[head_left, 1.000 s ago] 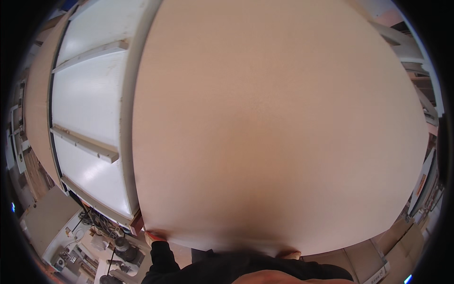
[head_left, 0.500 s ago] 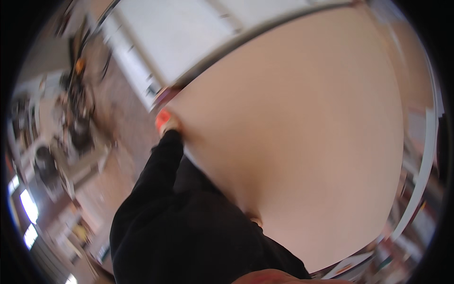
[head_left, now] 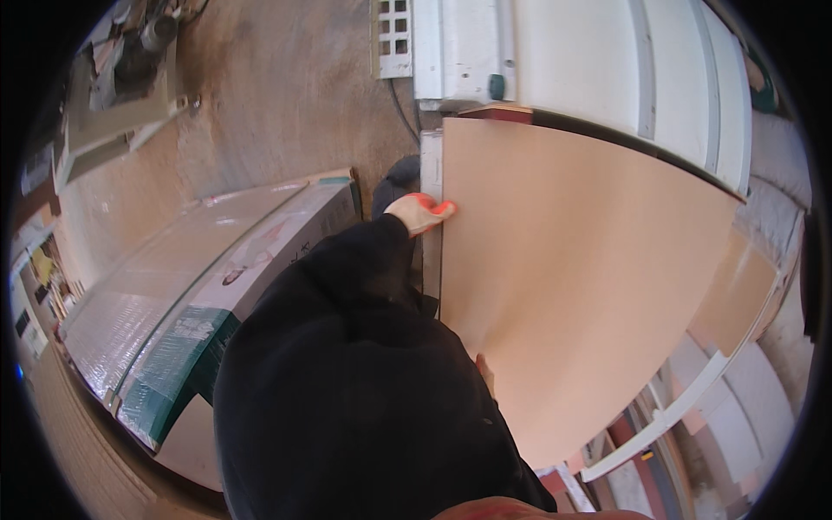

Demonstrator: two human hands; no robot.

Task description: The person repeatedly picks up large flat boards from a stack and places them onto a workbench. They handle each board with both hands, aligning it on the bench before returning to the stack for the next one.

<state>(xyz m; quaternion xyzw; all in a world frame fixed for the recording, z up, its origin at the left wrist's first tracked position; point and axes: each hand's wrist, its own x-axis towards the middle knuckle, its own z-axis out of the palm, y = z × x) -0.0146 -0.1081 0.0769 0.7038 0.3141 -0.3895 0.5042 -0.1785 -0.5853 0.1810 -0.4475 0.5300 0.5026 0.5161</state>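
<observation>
Left hand (head_left: 419,213) grips big tan board (head_left: 589,286) at far edge. Right hand (head_left: 485,374) touches near edge, grip unclear. Best hold both edges tight, keep board flat beside white machine (head_left: 598,61).

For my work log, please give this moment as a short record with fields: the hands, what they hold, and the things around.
left hand: in an orange-tipped glove, gripping the left edge of the board
right hand: mostly hidden, only fingers show against the board's lower edge
board: large, flat, pale tan panel, lying on the white machine
white machine: beyond the board's far edge
long carton: on the floor to the left
</observation>
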